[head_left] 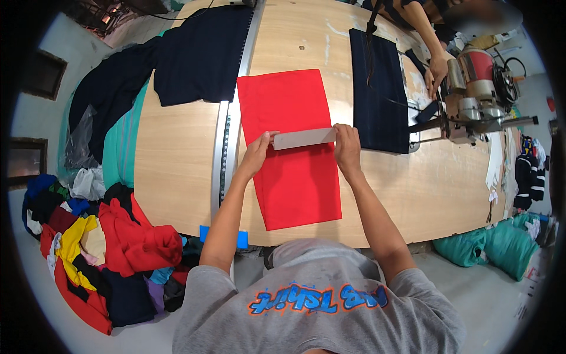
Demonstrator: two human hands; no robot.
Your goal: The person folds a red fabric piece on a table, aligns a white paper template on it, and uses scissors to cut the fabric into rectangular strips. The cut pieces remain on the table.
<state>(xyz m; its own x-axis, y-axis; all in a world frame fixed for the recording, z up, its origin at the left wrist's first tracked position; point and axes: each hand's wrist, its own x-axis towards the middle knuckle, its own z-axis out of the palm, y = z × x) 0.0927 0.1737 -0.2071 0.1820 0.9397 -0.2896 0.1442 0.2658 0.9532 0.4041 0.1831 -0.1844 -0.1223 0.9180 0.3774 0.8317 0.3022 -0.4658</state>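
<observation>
My left hand (257, 150) and my right hand (346, 147) grip the two ends of a pale, flat rectangular strip (303, 138), which lies crosswise over a folded piece of red fabric (298, 194). My fingers are closed at either end of the strip. The red fabric lies lengthwise on a wooden table (442, 194), just right of a long perforated metal rail (224, 165).
Dark navy fabric (194, 65) lies at back left, a folded navy piece (377, 88) right. A co-worker's hand (435, 74) is by a machine (477, 82) with a cord. Piled clothes (130, 236) lie lower left, green bundles (501, 248) lower right.
</observation>
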